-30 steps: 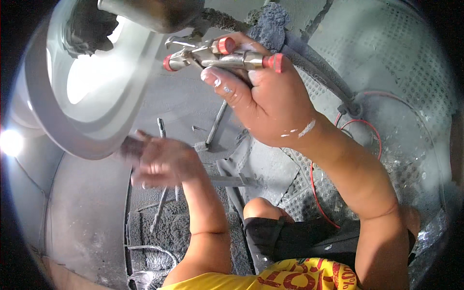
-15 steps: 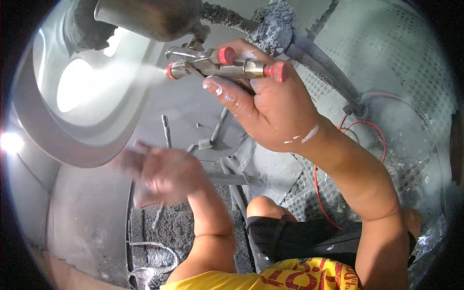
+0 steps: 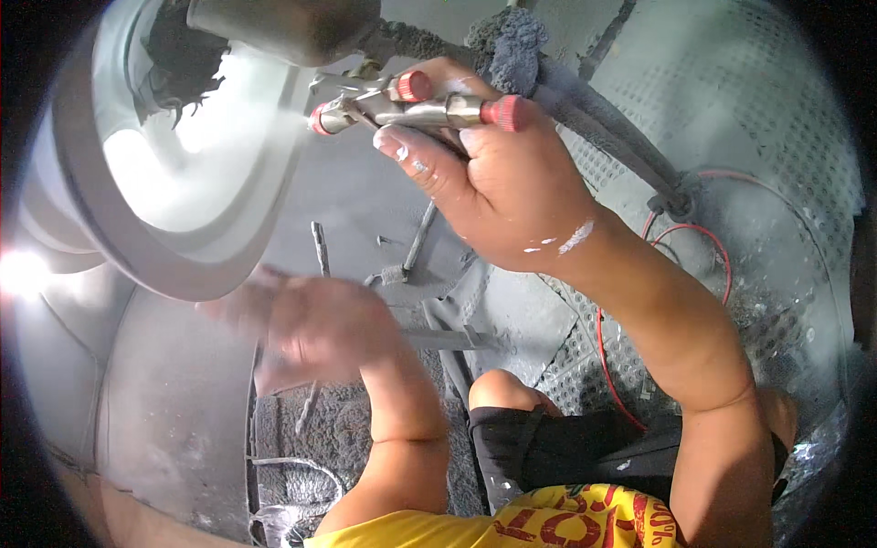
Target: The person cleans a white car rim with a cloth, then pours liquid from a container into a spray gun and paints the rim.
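Observation:
My right hand (image 3: pixel 521 192), flecked with white, is closed around a metal spray gun (image 3: pixel 425 111) with red knobs and a red tip. Pale mist leaves the tip toward the left. It reaches a large, smooth whitish piece (image 3: pixel 178 274) with a broad curved rim and a hollow middle, brightly lit inside. Above the gun sits its dull metal cup (image 3: pixel 288 27), cut off by the upper edge. Below the rim, my left hand (image 3: pixel 320 324) is smeared by motion. Its fingers look stretched out and apart, near the rim's lower edge; whether they touch it is unclear.
A crusted grey hose (image 3: pixel 607 119) runs from behind my right hand down to the right. Thin red tubing (image 3: pixel 713 239) loops over the dimpled surface (image 3: pixel 722 119). Coated metal rods (image 3: pixel 418 242) stand behind my left hand. At the far left a lamp (image 3: pixel 20 272) glares.
The whitish piece shows a different side of its rim and looks turned. My right hand and the spray gun have shifted slightly left. The left hand stays blurred in nearly the same place.

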The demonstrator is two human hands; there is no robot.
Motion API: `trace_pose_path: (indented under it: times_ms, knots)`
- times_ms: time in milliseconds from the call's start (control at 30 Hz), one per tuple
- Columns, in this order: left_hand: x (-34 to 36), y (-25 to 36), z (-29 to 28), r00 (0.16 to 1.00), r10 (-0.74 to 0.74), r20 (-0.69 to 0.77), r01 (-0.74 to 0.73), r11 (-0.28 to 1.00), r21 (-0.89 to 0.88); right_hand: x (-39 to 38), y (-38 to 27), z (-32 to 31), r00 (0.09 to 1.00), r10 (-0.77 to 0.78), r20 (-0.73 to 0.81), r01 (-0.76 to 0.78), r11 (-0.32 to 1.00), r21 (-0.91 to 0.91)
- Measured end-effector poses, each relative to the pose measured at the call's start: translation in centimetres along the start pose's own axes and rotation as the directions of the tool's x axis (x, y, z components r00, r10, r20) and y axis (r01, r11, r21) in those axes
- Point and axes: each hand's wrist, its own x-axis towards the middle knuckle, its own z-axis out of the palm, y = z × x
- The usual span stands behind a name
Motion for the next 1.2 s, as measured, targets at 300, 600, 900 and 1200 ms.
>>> trace_pose_path:
  times_ms: [300, 600, 900, 1200]
  knots:
    - [-1.8, 3.5, 4.5, 0.99, -0.141, -0.024, 0.123, 0.927, -0.355, 0.2, 0.8, -0.1, 0.988, -0.133, -0.074, 0.127, 0.989, -0.077]
    - [1.7, -6.6, -0.8, 0.95, -0.225, -0.216, 0.273, 0.935, 0.226, 0.3, 0.5, 0.0, 0.989, -0.138, -0.057, 0.135, 0.989, -0.057]
    - [-2.6, 3.5, 3.9, 0.989, 0.139, 0.055, -0.125, 0.969, -0.213, -0.4, 1.3, -0.4, 0.993, -0.108, -0.041, 0.105, 0.992, -0.064]
    - [-0.3, -3.3, -0.7, 0.971, -0.215, -0.102, 0.196, 0.966, -0.168, -0.2, 1.4, -0.3, 0.995, -0.088, -0.044, 0.085, 0.994, -0.073]
